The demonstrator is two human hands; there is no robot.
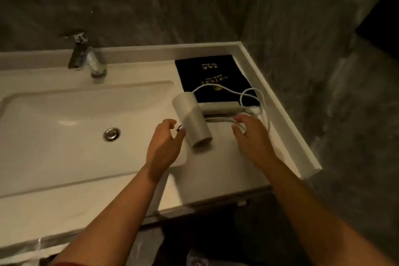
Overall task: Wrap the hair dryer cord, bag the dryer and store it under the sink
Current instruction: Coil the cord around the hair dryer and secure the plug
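My two forearms reach in from the bottom edge, bare, over the front of the counter point(226, 179). My left hand point(165, 144) hovers at the right rim of the sink point(64, 136), fingers loosely curled and apart, holding nothing; its fingertips sit just beside the dryer point(192, 121), and I cannot tell whether they touch it. A small dark loop shows between the fingertips and the dryer barrel. My right hand point(251, 136) is spread palm down on the other side of the dryer, fingers apart and empty, its fingertips over strands of the cord point(244, 95) without gripping them.

The dryer is white and lies on its side on the counter, right of the sink, barrel pointing toward me and its folded handle stretching right. The cord is white, unwrapped, and loops loosely behind and to the right of the handle, partly across the bag point(212, 77). The bag is black with gold lettering and lies flat at the back right corner of the counter, just behind the dryer. A chrome tap point(88, 56) stands behind the sink, with the drain point(111, 134) in the basin's middle. Grey walls close the corner.
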